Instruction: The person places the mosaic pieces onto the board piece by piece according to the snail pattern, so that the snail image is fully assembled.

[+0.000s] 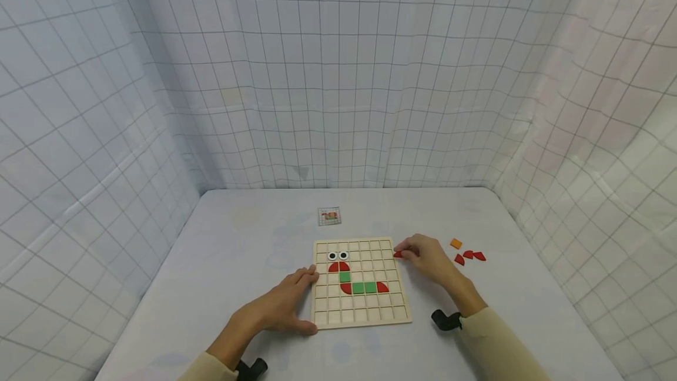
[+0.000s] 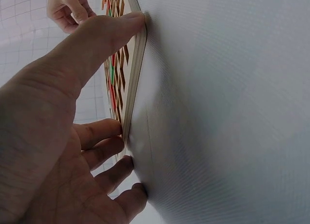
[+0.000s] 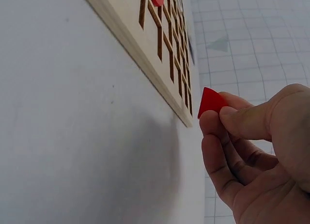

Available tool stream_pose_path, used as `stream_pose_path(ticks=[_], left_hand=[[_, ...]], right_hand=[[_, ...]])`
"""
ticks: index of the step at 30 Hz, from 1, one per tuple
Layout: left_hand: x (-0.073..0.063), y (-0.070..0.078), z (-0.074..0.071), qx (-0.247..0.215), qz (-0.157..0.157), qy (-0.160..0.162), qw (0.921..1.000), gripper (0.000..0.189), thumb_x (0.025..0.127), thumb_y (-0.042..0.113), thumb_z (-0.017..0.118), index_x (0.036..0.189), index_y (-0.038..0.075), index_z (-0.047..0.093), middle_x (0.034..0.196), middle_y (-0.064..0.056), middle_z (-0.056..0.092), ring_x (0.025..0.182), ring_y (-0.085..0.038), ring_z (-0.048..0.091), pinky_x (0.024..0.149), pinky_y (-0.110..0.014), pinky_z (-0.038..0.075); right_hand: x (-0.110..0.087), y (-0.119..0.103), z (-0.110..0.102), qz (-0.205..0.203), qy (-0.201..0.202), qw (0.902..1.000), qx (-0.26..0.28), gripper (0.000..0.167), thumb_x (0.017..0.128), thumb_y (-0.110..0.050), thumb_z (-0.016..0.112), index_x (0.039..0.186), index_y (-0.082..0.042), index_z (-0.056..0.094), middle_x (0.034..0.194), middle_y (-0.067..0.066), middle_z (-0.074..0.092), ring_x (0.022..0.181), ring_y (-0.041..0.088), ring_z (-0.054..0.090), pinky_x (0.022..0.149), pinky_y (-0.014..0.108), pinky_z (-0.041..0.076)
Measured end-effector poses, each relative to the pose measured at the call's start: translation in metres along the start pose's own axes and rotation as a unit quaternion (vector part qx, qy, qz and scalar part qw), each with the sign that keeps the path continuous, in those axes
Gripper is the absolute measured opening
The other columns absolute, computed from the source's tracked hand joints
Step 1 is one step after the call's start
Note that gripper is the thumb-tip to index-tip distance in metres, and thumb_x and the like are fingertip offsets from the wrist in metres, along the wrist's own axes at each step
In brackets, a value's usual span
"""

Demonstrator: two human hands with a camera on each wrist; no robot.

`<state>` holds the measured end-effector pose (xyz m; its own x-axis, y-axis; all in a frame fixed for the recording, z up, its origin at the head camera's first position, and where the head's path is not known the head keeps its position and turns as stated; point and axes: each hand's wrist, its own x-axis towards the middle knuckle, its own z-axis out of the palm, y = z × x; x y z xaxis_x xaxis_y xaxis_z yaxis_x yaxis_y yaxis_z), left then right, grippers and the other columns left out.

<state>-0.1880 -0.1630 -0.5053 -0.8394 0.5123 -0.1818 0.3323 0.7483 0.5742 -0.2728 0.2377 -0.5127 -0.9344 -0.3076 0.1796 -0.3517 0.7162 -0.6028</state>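
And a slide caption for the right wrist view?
Fingers of the right hand pinch a red piece near a corner of the gridded wooden board.

1. legibility: no text, label, brand or number can be read in the head view or in either wrist view.
2. card (image 1: 329, 216): lies beyond the far edge of the board (image 1: 334, 304), apart from it. it carries a small printed figure in several colours on a grid; the print is too small to tell whether it includes lettering.
3. eye discs (image 1: 332, 256): two units, side by side on the board. each carries a graphic mark only, a black dot on white within a dark ring.
4. curtain (image 1: 338, 75): carries printed grid lines, with no readable characters.
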Motion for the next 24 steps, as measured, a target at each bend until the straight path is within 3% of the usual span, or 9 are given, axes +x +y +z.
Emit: stream_pose_path(ticks=[7, 17, 24], left_hand=[[0.000, -0.001, 0.002, 0.008, -0.005, 0.001, 1.0000, 0.116, 0.084, 0.044, 0.106, 0.173, 0.002, 0.045, 0.192, -0.020, 0.032, 0.178, -0.048, 0.033, 0.140, -0.070, 0.038], [-0.001, 0.003, 0.000, 0.007, -0.012, 0.002, 0.9999, 0.116, 0.084, 0.045, 0.106, 0.173, 0.002, 0.046, 0.192, -0.021, 0.032, 0.178, -0.049, 0.033, 0.141, -0.070, 0.037], [0.000, 0.004, 0.000, 0.008, -0.007, 0.001, 0.9999, 0.116, 0.084, 0.045, 0.105, 0.173, 0.001, 0.046, 0.192, -0.022, 0.032, 0.177, -0.050, 0.033, 0.140, -0.071, 0.038]], right_hand=[[0.014, -0.012, 0.012, -0.032, -0.021, 0.9992, 0.011, 0.015, 0.109, -0.004, 0.079, 0.118, -0.010, 0.089, 0.113, 0.003, 0.085, 0.099, 0.012, 0.071, 0.088, 0.028, 0.061], [0.031, -0.034, 0.031, -0.032, -0.076, 0.9956, 0.046, 0.009, 0.111, -0.011, 0.079, 0.115, -0.011, 0.087, 0.110, 0.000, 0.085, 0.092, 0.007, 0.068, 0.085, 0.021, 0.060], [0.039, -0.044, 0.045, -0.058, -0.091, 0.9929, 0.049, 0.007, 0.112, -0.013, 0.079, 0.112, -0.014, 0.086, 0.111, 0.000, 0.086, 0.097, 0.007, 0.071, 0.092, 0.027, 0.063]])
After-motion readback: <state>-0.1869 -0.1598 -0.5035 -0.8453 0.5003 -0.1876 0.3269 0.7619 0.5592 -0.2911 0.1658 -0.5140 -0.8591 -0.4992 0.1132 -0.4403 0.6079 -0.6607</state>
